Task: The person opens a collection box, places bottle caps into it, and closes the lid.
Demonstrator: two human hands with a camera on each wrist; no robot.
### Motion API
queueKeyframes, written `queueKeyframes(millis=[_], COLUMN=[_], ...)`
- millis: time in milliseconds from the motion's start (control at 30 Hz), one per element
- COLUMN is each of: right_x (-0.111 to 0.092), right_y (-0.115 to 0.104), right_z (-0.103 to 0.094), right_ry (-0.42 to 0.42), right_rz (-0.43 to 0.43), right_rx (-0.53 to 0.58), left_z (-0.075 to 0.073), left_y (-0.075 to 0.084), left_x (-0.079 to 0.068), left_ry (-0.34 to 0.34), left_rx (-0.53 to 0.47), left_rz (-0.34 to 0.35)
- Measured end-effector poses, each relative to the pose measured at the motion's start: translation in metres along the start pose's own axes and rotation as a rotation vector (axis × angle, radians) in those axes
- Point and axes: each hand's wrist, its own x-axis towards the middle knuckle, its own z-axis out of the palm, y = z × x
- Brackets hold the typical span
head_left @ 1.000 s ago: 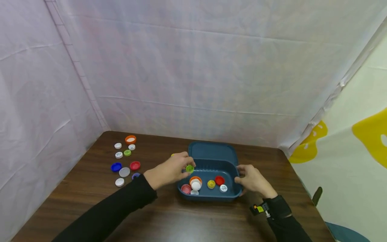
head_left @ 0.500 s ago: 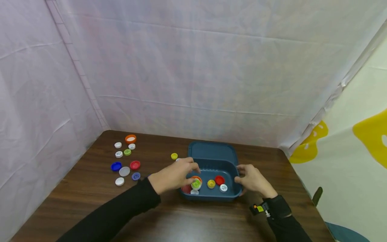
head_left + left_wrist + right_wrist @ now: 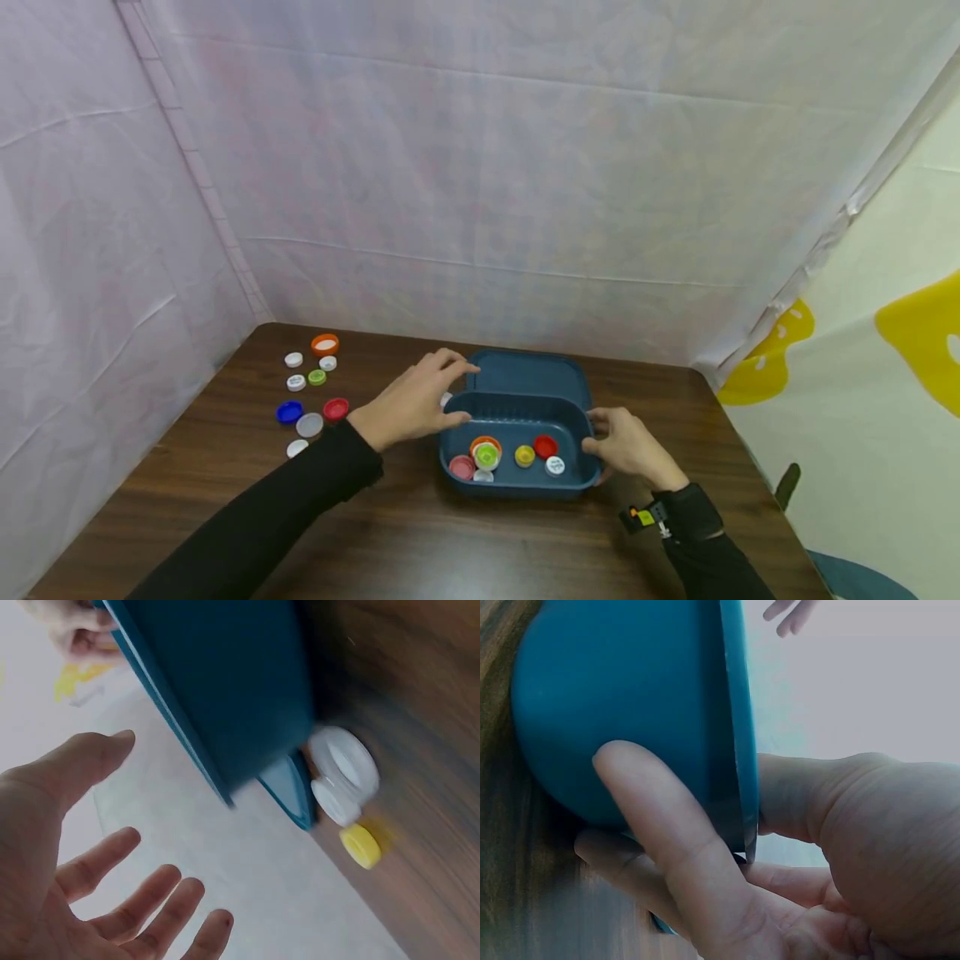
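Observation:
My left hand (image 3: 416,400) is spread with nothing in it, above the left end of a dark blue plastic box (image 3: 517,490). My right hand (image 3: 630,450) grips the box's right rim; in the right wrist view its fingers (image 3: 660,810) lie along the outer wall, the thumb over the rim. Inside the box, a light green bottle cap (image 3: 487,455) lies on a white and an orange one. A pale red cap (image 3: 462,467), a yellow cap (image 3: 524,456), a red cap (image 3: 546,447) and a white cap (image 3: 555,466) lie around them.
A matching blue lid or tray (image 3: 528,375) lies behind the box. Several caps, including a blue one (image 3: 288,412), are scattered at the table's left. White caps (image 3: 345,769) and a yellow cap (image 3: 361,846) sit beside the box. A pale cloth wall (image 3: 480,208) stands behind the table.
My left hand has lowered the green cap onto the white one in the box, let go, and drawn back up and left with fingers spread. My right hand stays on the rim.

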Motion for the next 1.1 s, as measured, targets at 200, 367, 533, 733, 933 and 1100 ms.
queueKeyframes(millis=[200,367,533,733,933,1100], right_x=[0.001,0.001,0.001,0.002,0.001,0.001], right_y=[-0.001,-0.002,-0.002,-0.002,-0.001,0.000], right_z=[0.001,0.001,0.001,0.002,0.002,0.002], right_ry=[0.003,0.004,0.003,0.007,0.006,0.003], right_rz=[0.007,0.013,0.022,0.016,0.017,0.018], right_rx=[-0.007,-0.003,0.003,0.028,0.044,0.047], left_z=[-0.003,-0.002,-0.001,0.006,0.013,0.017], left_y=[-0.027,-0.050,-0.067,-0.079,-0.085,-0.088], left_x=[0.007,0.013,0.019,0.030,0.038,0.041], left_ry=[-0.005,-0.005,-0.033,-0.088,-0.172,-0.234], left_rx=[0.019,0.019,-0.001,0.002,0.013,0.013], left_rz=[-0.075,-0.102,-0.135,-0.174,-0.191,-0.175])
